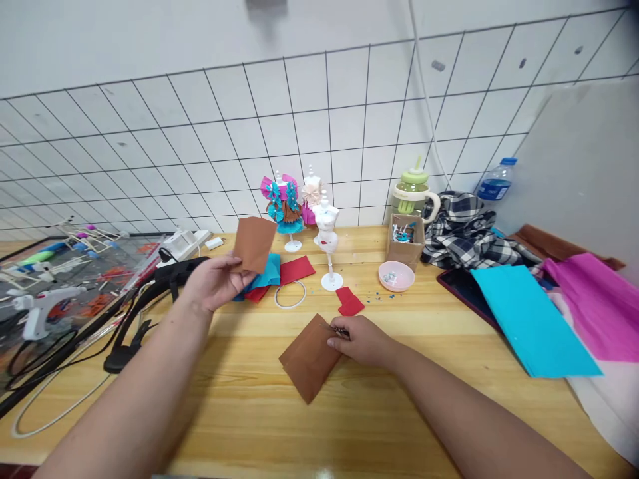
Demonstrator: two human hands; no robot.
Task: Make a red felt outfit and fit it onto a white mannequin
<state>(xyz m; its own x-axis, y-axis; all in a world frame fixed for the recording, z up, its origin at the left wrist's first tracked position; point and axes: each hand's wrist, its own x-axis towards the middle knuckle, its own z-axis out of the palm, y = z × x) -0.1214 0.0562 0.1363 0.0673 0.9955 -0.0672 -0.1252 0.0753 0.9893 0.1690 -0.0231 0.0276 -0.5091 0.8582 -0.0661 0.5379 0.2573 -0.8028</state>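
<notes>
My left hand point(218, 279) is raised above the table's left part, pinching a brown piece of crepe paper point(255, 243) between thumb and fingers. More brown crepe paper point(310, 366) lies stacked on the wood in front of me. My right hand point(360, 340) rests at its upper right edge, closed around small dark scissors point(341, 331) whose blades are mostly hidden. Just beyond that hand are red paper scraps point(351, 303). Under and behind the raised piece lie blue paper point(270, 269) and red paper point(298, 269).
A bare white dress form point(327, 229) stands mid-table before two dressed ones. Right of it are a pink bowl point(397, 276), a cardboard box point(405, 245) and a cup point(414, 193). Blue paper point(536, 319) lies far right. A glue gun point(42, 306) and cables occupy the left.
</notes>
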